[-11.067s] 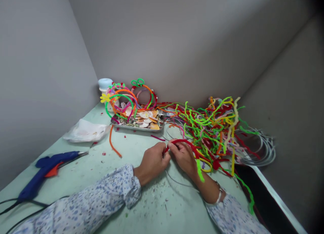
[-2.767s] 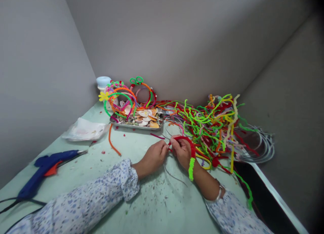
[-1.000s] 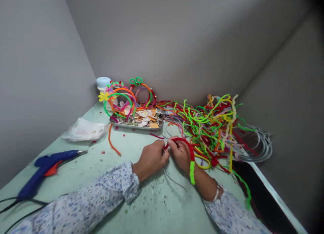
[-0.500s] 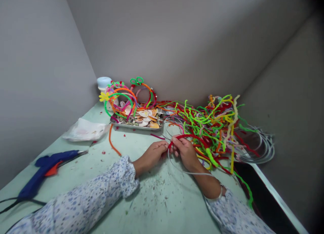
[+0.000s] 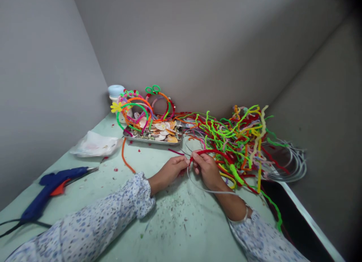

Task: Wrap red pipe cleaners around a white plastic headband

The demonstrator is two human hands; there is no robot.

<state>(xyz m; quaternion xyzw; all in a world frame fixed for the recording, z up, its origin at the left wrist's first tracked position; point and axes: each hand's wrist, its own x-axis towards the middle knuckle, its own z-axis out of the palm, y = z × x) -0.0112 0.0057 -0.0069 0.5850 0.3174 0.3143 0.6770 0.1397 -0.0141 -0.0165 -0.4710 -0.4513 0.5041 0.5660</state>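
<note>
My left hand (image 5: 169,173) is closed, its thumb and finger pinching the end of a red pipe cleaner (image 5: 212,151). Close beside it, my right hand (image 5: 207,170) pinches the same red pipe cleaner where it meets a thin grey band (image 5: 198,186). The red length arches over my right hand toward a bright green piece (image 5: 234,173). Below, the grey band curves under the right palm and across the wrist. My fingertips hide exactly how red and grey join.
A metal tray (image 5: 149,141) of shells stands behind, with colourful pipe-cleaner headbands (image 5: 137,99) on it. At right lie a tangled pipe-cleaner heap (image 5: 226,130) and coiled grey bands (image 5: 296,165). A blue glue gun (image 5: 53,184) and a plastic bag (image 5: 94,145) lie left.
Both hands stay almost in place, still pinching the red pipe cleaner. The left fingers have shifted very slightly; nothing else has visibly moved.
</note>
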